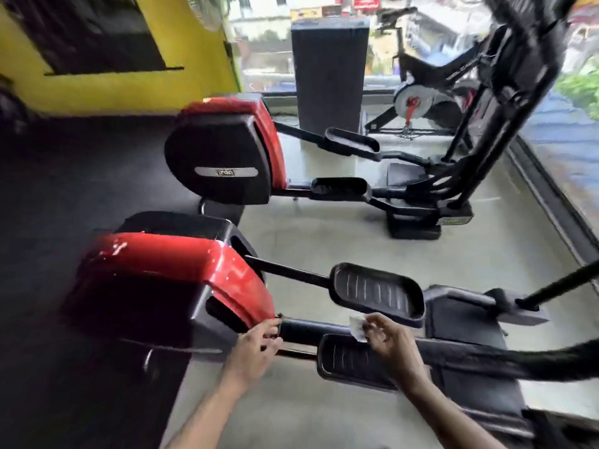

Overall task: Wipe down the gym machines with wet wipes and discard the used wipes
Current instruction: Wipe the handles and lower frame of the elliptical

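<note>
Grey gym floor (pixel 308 241) is carrying two red-and-black ellipticals lying left to right. My right hand (pixel 385 338) is pinching a small white wipe (pixel 358 328) just above the near elliptical (pixel 168 280) and its front pedal (pixel 350 359), while my left hand (pixel 256 346) is gripping its black rail (pixel 308 332) beside the red housing.

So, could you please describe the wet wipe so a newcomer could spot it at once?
Find the nearer red-and-black elliptical. Between its two black foot pedals, the right hand pinches the wipe. It is the only small white scrap among dark machine parts.
</note>
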A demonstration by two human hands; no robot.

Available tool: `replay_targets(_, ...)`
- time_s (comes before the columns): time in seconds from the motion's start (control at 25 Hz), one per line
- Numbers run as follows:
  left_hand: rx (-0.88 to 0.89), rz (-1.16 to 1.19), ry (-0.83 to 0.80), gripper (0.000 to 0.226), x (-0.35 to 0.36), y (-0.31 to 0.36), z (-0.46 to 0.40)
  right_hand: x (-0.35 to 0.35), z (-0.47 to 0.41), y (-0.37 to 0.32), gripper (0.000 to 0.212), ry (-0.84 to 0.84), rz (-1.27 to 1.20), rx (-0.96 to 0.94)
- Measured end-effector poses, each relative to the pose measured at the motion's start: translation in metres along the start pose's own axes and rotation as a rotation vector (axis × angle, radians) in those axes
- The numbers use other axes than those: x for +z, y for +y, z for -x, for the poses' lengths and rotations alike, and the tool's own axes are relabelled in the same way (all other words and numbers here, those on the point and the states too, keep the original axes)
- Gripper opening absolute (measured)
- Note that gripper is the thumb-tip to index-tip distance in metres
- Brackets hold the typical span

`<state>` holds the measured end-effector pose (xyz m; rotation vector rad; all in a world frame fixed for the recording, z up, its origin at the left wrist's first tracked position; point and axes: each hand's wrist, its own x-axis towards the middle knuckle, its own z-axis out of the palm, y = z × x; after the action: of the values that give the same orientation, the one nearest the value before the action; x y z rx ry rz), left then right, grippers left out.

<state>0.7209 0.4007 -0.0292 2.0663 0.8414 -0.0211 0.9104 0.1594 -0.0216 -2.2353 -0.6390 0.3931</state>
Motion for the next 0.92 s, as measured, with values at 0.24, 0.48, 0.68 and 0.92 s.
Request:
replay_targets(0.24,-0.072,0.067,0.154,0.04,-0.117,-0.117,0.048,0.131,-0.008,-0.159,0.016,-0.174,0.062,-0.226)
replay_targets(0.48,-0.132,0.13,0.302,0.038,-0.224,-0.206,0.072,0.252,-0.002,-0.285,0.026,-0.278,0.034,-0.284)
replay_targets(0.68,-0.197,0.181,0.355,0.039,-0.294,-0.269,0.068,0.337,-0.028,-0.341,0.013,-0.327,0.047,-0.335)
replay_targets(0.92,-0.296,0.132,0.353,0.039,-0.397,-0.358,0.048,0.467,-0.081,-0.433,0.009,-0.402,0.007,-0.453)
